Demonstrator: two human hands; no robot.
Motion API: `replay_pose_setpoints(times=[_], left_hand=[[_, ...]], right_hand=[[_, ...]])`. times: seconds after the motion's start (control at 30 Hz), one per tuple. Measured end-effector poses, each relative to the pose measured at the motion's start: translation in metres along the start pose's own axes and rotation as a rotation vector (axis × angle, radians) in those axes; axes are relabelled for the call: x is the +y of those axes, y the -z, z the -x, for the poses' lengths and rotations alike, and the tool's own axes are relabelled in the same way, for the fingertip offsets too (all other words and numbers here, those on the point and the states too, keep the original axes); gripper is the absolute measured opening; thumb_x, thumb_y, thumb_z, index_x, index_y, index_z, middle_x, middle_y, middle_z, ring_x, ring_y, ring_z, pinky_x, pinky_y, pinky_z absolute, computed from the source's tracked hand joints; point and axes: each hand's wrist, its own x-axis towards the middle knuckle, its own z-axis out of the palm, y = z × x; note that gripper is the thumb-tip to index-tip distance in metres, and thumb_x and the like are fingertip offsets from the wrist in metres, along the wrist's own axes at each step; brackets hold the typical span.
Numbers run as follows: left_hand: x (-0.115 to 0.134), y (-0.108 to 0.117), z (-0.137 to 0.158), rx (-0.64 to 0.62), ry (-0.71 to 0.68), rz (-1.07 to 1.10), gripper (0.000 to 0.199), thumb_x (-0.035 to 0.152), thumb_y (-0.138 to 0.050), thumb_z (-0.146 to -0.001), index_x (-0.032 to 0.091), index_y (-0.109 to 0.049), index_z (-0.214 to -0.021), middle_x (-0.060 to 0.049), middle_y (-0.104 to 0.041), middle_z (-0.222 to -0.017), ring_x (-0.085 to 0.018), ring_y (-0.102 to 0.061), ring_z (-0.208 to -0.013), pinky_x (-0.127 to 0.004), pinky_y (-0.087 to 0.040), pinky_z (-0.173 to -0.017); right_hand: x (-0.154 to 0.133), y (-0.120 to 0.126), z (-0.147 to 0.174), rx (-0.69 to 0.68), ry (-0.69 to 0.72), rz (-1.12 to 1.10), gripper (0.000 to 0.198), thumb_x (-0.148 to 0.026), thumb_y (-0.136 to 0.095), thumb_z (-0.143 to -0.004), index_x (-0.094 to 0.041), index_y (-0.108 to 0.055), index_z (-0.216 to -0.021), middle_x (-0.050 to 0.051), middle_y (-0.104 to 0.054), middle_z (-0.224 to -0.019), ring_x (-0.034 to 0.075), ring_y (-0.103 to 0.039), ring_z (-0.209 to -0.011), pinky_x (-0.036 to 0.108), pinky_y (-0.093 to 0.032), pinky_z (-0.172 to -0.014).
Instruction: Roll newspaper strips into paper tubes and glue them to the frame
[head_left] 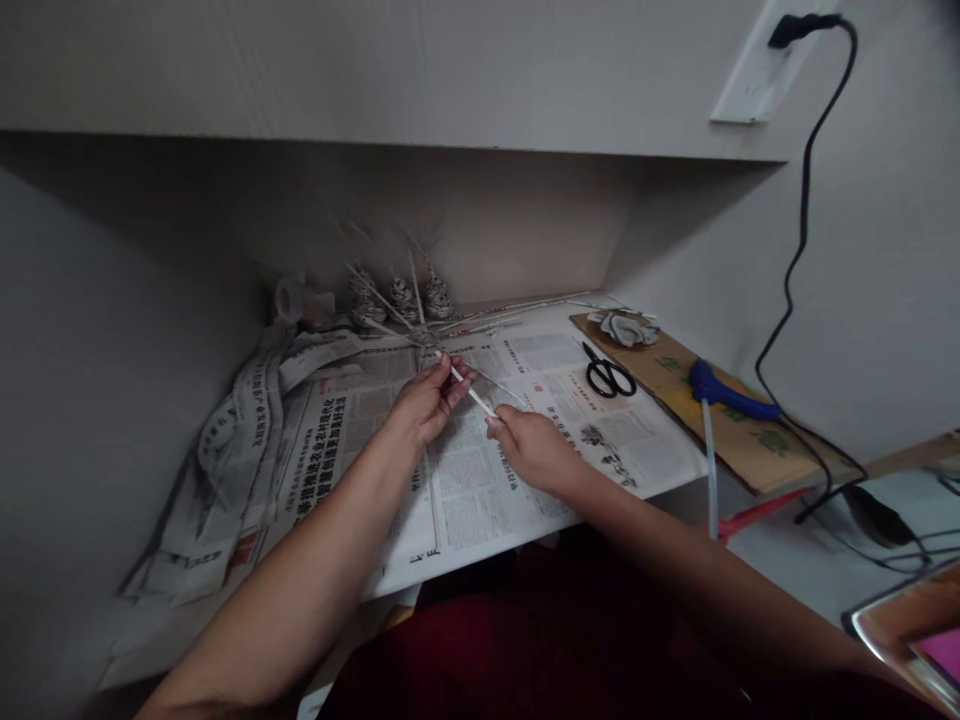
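Both my hands are on a thin white rolled-paper stick. My left hand pinches it close to a small woven centre, from which several paper sticks spread outward like spokes. At the stick's near end, my right hand is closed around it with thumb and fingers. Underneath lies a printed newspaper sheet covering the tabletop. Whether the held stick is joined to the woven centre is hidden by my left fingers.
Several woven paper forms stand at the back. Newspaper strips are heaped left. On the right are black scissors, cardboard with a grey paper flower, and a blue glue gun. A shelf edge overhangs.
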Motion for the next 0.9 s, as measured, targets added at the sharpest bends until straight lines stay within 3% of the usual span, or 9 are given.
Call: replay_pose_setpoints(times=[0.17,0.33,0.4,0.47,0.63,0.8,0.9], left_hand=[[0.0,-0.002,0.001,0.001,0.009,0.011,0.02,0.017,-0.051,-0.092,0.01,-0.063,-0.078,-0.004,-0.066,-0.067,-0.011,-0.068,-0.06,-0.015,-0.057,-0.055],[0.0,-0.002,0.001,0.014,-0.007,-0.013,0.021,0.016,-0.051,-0.091,0.009,-0.064,-0.076,-0.005,-0.065,-0.068,-0.011,-0.067,-0.061,-0.018,-0.058,-0.059],[-0.001,-0.002,0.001,0.024,-0.004,-0.005,0.019,0.017,-0.053,-0.09,0.009,-0.064,-0.076,-0.005,-0.064,-0.067,-0.011,-0.067,-0.061,-0.018,-0.058,-0.061],[-0.001,-0.002,0.001,0.028,0.0,0.001,0.018,0.017,-0.054,-0.09,0.01,-0.064,-0.077,-0.004,-0.064,-0.067,-0.011,-0.067,-0.062,-0.018,-0.058,-0.06],[0.0,-0.002,0.002,0.005,-0.009,-0.012,0.022,0.015,-0.051,-0.091,0.01,-0.064,-0.074,-0.004,-0.064,-0.067,-0.01,-0.067,-0.063,-0.016,-0.057,-0.061],[0.001,0.0,-0.001,0.017,-0.034,0.006,0.02,0.016,-0.052,-0.091,0.01,-0.064,-0.075,-0.004,-0.064,-0.067,-0.01,-0.066,-0.061,-0.017,-0.058,-0.06],[0.001,0.002,-0.003,0.036,-0.054,0.002,0.021,0.015,-0.052,-0.091,0.01,-0.064,-0.074,-0.004,-0.064,-0.067,-0.011,-0.067,-0.061,-0.017,-0.058,-0.058]], right_hand=[[0.002,-0.002,-0.006,-0.268,-0.246,-0.327,0.038,-0.045,-0.024,-0.098,-0.021,-0.049,-0.085,-0.006,-0.039,-0.047,0.012,-0.041,-0.039,0.024,-0.034,-0.044],[-0.004,-0.004,-0.01,-0.015,0.008,0.224,0.024,-0.038,-0.043,-0.095,-0.019,-0.056,-0.085,0.005,-0.062,-0.072,0.017,-0.058,-0.067,0.028,-0.042,-0.064],[-0.006,-0.007,-0.012,0.026,0.072,0.346,0.024,-0.031,-0.041,-0.096,-0.018,-0.057,-0.084,0.008,-0.066,-0.079,0.018,-0.06,-0.074,0.03,-0.042,-0.07],[-0.007,-0.009,-0.013,0.005,0.069,0.308,0.027,-0.029,-0.038,-0.097,-0.018,-0.058,-0.082,0.007,-0.065,-0.076,0.017,-0.06,-0.07,0.029,-0.042,-0.069],[-0.006,-0.007,-0.018,-0.226,-0.137,-0.095,0.039,-0.039,-0.025,-0.099,-0.018,-0.057,-0.091,-0.003,-0.051,-0.052,0.011,-0.049,-0.042,0.023,-0.038,-0.048],[-0.009,-0.005,-0.017,-0.075,0.005,0.154,0.027,-0.037,-0.045,-0.094,-0.018,-0.058,-0.081,0.002,-0.061,-0.064,0.013,-0.058,-0.059,0.024,-0.042,-0.06],[-0.005,-0.008,-0.015,-0.116,-0.083,0.089,0.03,-0.04,-0.044,-0.095,-0.017,-0.058,-0.082,0.001,-0.06,-0.058,0.012,-0.055,-0.051,0.024,-0.041,-0.053]])
